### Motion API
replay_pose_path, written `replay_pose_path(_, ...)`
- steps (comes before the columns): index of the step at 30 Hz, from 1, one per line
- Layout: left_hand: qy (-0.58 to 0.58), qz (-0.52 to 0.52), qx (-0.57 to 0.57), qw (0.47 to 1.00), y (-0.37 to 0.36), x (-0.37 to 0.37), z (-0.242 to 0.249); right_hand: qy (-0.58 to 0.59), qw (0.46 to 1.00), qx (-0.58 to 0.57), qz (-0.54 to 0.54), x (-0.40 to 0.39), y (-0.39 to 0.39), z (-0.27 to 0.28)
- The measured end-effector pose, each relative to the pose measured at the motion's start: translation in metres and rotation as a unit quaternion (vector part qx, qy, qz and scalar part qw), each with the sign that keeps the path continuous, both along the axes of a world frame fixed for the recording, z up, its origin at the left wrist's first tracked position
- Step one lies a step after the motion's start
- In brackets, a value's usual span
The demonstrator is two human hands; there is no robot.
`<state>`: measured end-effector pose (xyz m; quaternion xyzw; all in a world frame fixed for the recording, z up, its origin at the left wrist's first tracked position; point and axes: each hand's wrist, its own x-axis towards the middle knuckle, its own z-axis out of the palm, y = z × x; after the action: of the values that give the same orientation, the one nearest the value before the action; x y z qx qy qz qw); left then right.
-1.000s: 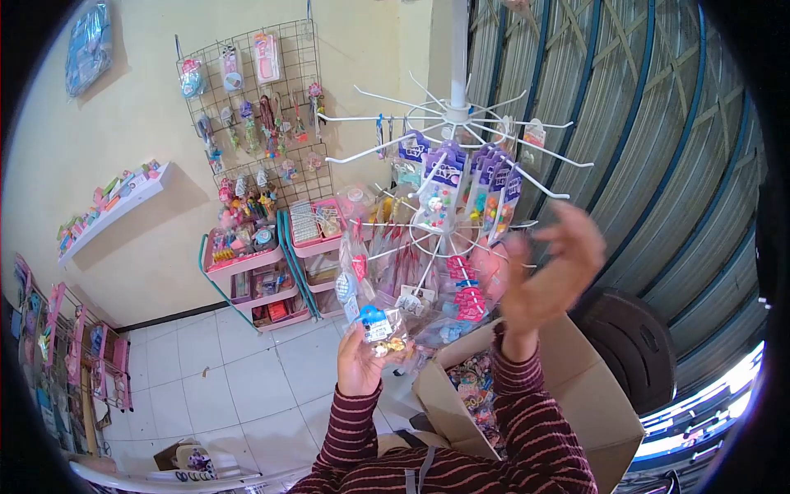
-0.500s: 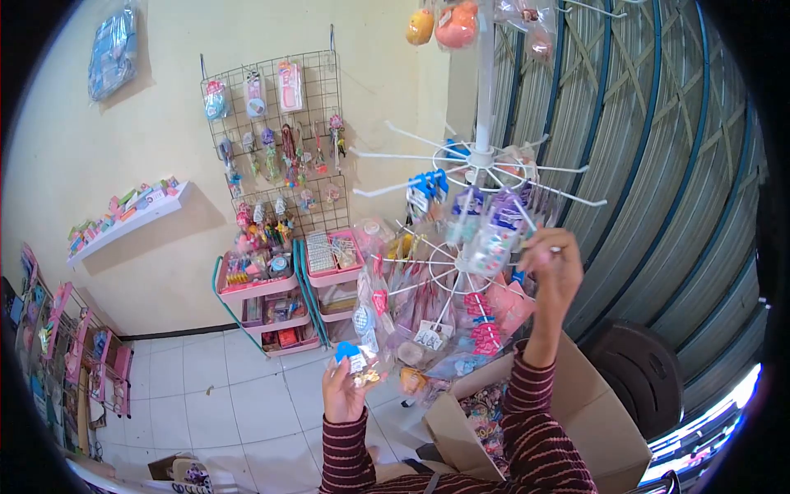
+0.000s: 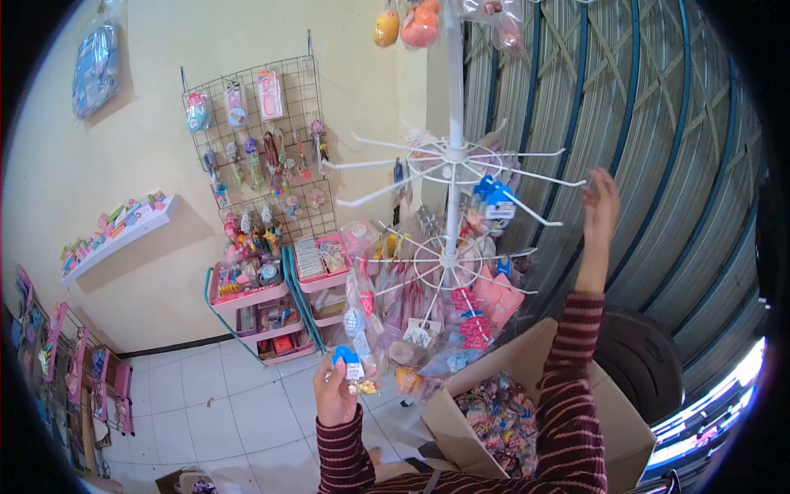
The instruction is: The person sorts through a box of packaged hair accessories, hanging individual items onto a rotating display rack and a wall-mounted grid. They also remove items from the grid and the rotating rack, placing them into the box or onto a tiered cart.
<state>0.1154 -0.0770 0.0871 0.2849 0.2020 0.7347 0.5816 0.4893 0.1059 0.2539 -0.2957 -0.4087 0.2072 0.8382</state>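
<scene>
My left hand is closed on a small clear packet with a blue header card and gold-coloured pieces inside. It is held low, in front of the white rotating display rack. My right hand is raised at the rack's right side, fingers stretched and apart beside the tip of an upper-tier hook, with nothing seen in it. On a neighbouring hook hang blue-topped packets. Bagged accessories crowd the lower tier, among them pink clips and a pink star-shaped item.
An open cardboard box stands below my right arm, full of small colourful packets. Behind it is a dark brown chair by the metal folding shutter. Pink trolleys and a wire grid stand along the wall.
The rack's upper tier has turned: the blue-topped packets went from left of the pole to its right, and the purple-topped ones left the front. My right hand moved up and right.
</scene>
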Motion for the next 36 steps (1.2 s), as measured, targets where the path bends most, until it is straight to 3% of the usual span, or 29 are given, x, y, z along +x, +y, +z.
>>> replay_pose_path(2,0.027,0.006,-0.001,1.000,0.003,0.003,0.008,-0.064,0.952,0.133,-0.268,-0.035,-0.045,0.014)
replay_pose_path(4,0.050,0.032,0.025,0.998,0.023,-0.001,0.006,-0.111,0.936,0.267,-0.201,-0.077,-0.084,0.012)
replay_pose_path(6,0.089,0.085,0.028,0.992,0.031,0.004,0.037,-0.292,0.898,0.314,-0.101,-0.124,-0.113,0.008)
replay_pose_path(8,0.078,0.118,0.061,0.988,0.040,-0.002,0.046,-0.467,0.840,0.275,0.035,-0.159,-0.121,-0.001)
replay_pose_path(10,0.066,0.167,0.115,0.977,0.041,0.002,0.069,-0.578,0.773,0.262,-0.009,-0.190,-0.124,0.002)
replay_pose_path(17,0.150,0.199,0.156,0.956,0.046,-0.009,0.102,-0.597,0.784,0.166,-0.032,-0.207,-0.089,-0.015)
replay_pose_path(19,0.164,0.155,0.156,0.962,0.057,-0.014,0.105,-0.555,0.815,0.164,-0.041,-0.198,-0.087,-0.021)
replay_pose_path(25,0.229,0.179,0.138,0.947,0.055,0.007,0.122,-0.462,0.876,0.140,-0.001,-0.160,-0.091,-0.022)
replay_pose_path(27,0.253,0.112,0.154,0.949,0.062,0.011,0.115,-0.464,0.875,0.136,-0.023,-0.150,-0.093,-0.020)
replay_pose_path(29,0.255,0.097,0.141,0.952,0.065,0.021,0.118,-0.394,0.915,0.090,0.013,-0.141,-0.095,-0.019)
replay_pose_path(32,0.176,0.004,0.127,0.976,0.068,0.034,0.120,-0.377,0.921,0.095,-0.006,-0.128,-0.090,-0.018)
replay_pose_path(36,0.179,-0.009,0.156,0.971,0.070,0.054,0.125,-0.376,0.921,0.100,0.029,-0.117,-0.090,-0.017)
